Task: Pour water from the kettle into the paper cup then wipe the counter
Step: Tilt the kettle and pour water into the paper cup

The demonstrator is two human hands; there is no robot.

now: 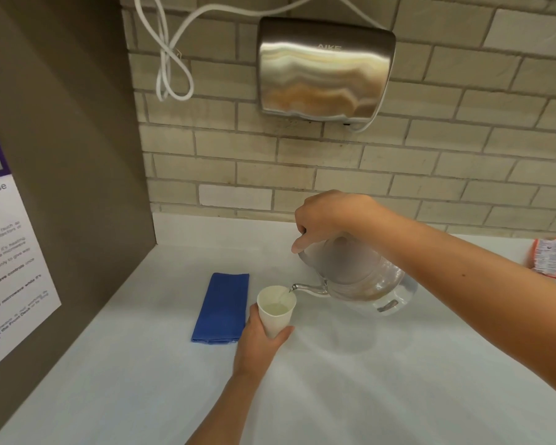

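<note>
A white paper cup (pixel 276 311) is held slightly tilted above the white counter (pixel 334 396) by my left hand (pixel 260 345), which wraps its lower half. My right hand (pixel 329 220) grips the handle of a glass kettle (pixel 363 277) with a grey lid, tipped to the left. Its metal spout (pixel 308 288) reaches over the cup's rim and a thin stream of water runs into the cup, which holds some water. A folded blue cloth (pixel 222 308) lies flat on the counter just left of the cup.
A steel hand dryer (pixel 325 67) with a looped white cable (pixel 170 59) hangs on the tiled wall. A brown side panel with a printed notice (pixel 10 252) closes off the left. An orange-and-white packet (pixel 549 261) lies at the right edge.
</note>
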